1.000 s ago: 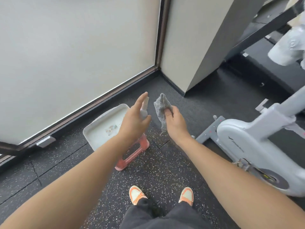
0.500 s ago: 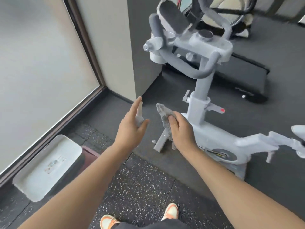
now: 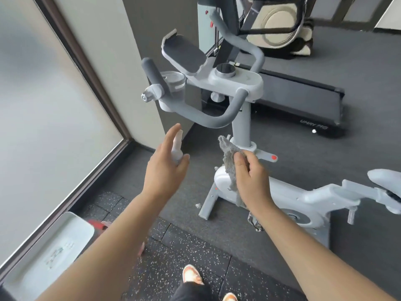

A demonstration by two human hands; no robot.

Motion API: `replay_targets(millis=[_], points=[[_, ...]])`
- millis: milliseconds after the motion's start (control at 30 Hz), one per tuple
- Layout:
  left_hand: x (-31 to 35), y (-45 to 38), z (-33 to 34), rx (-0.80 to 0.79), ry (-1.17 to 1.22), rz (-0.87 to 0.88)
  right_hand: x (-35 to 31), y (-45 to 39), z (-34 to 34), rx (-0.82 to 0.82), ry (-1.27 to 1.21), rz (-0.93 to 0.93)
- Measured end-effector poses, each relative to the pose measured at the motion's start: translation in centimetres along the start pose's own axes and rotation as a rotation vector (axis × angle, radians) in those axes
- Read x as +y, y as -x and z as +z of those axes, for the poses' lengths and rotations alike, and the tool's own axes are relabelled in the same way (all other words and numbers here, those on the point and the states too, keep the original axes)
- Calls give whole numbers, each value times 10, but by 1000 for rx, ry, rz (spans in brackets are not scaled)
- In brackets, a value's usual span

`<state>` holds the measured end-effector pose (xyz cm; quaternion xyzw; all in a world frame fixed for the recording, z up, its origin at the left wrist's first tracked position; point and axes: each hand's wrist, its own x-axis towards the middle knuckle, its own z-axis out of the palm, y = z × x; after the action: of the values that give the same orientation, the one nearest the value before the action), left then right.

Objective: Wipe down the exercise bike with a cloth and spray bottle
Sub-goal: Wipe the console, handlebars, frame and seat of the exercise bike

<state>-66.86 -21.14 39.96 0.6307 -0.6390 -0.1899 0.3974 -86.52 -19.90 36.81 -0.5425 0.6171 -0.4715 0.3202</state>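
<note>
A white and grey exercise bike (image 3: 240, 118) stands in front of me, with its handlebar and console in the upper middle and its saddle at the right edge. My left hand (image 3: 166, 170) grips a small white spray bottle (image 3: 176, 147), index finger raised over the nozzle, just below the handlebar's grey loop. My right hand (image 3: 251, 181) pinches a grey cloth (image 3: 229, 157) that hangs down in front of the bike's stem and white body.
A white tray (image 3: 43, 253) rests on a red stool (image 3: 97, 223) at the lower left beside a frosted glass wall. A black treadmill (image 3: 303, 101) lies behind the bike, with another machine (image 3: 280, 27) farther back. My orange shoes (image 3: 192, 275) stand on speckled rubber flooring.
My view has swung right and up from the tray and stool to the bike. The handlebar now fills the centre. Both hands keep their hold on bottle and cloth.
</note>
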Motion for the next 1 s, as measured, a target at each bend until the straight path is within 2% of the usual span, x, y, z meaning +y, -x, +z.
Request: replay_targets(millis=[167,567,800,1000], points=[[-7,-28,-12,-22,39,-81,-20,-16,11,37,-93,-16],[-5,-71,-10,-2,17,-68,-59,-68,9,88,-183,-68],[2,-83,3,29,-274,-38,-58,-110,2,33,-238,-87],[16,-90,21,93,-382,-143,-54,-153,-10,-90,-252,-116]])
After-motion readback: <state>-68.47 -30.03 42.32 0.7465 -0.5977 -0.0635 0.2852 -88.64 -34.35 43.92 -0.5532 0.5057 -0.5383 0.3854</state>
